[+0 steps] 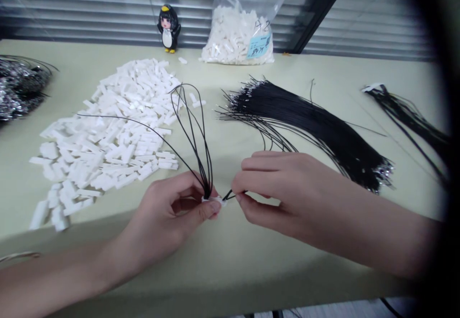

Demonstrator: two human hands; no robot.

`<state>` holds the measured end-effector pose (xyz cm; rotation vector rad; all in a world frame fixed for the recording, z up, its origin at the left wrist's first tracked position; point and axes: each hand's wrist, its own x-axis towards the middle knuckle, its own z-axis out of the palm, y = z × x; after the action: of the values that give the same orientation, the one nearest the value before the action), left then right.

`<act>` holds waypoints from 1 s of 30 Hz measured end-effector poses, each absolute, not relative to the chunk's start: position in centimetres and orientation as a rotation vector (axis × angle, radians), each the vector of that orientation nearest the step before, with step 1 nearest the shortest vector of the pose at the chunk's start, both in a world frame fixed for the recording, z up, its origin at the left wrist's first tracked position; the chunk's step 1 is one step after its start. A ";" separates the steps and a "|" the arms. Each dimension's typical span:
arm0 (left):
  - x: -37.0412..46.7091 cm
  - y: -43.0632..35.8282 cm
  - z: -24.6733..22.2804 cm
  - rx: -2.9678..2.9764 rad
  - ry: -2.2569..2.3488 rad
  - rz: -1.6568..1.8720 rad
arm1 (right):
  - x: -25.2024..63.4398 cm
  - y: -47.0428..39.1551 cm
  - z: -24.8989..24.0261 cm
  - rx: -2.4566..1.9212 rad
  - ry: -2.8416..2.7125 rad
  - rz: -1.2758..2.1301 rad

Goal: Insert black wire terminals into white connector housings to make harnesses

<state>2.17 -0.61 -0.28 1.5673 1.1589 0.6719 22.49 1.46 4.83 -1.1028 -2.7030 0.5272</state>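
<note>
Between thumb and fingers, my left hand (pixel 179 203) pinches a small white connector housing (pixel 220 200), partly covered by the thumb. Several thin black wires (pixel 205 169) rise from the housing; most loop over at the top, and one stretches far to the left. Just to its right, my right hand (pixel 276 188) is closed in a pinch on a black wire (pixel 228 195) whose end meets the housing; whether it is seated inside I cannot tell. Behind my right hand lies a thick bundle of black wires (pixel 302 112) with silvery tips at both ends.
A wide pile of white connector housings (pixel 122 131) covers the table's left part. At the back stand a penguin-suited figurine (pixel 168 30) and a clear bag of white pieces (pixel 233 35). Another wire bunch (pixel 406 112) lies right; silvery-tipped wires (pixel 23 88) lie far left.
</note>
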 end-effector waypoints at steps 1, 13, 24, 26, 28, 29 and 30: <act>2.2 -0.6 -0.3 1.558 1.156 0.665 | 22.5 1.4 4.8 -1.098 -2.707 0.525; 2.2 -0.7 -0.4 1.564 1.156 0.620 | 22.0 1.3 4.9 -1.058 -2.743 0.385; 2.1 -0.7 -0.2 1.422 1.049 0.670 | 21.8 1.4 5.1 -0.958 -2.784 0.502; 2.0 -0.5 -0.4 1.431 1.061 0.658 | 21.8 1.5 5.1 -0.955 -2.780 0.570; 2.0 -0.4 -0.5 1.469 1.094 0.663 | 21.9 1.6 5.0 -0.951 -2.787 0.663; 1.9 -0.3 -0.5 1.489 1.106 0.669 | 21.9 1.6 5.0 -0.947 -2.792 0.703; 1.9 -0.3 -0.5 1.505 1.114 0.672 | 22.0 1.5 4.9 -0.942 -2.797 0.723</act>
<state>1.87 -0.33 -0.50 1.5054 1.1138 0.6718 21.96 1.55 4.93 -0.9416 -2.7968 0.7235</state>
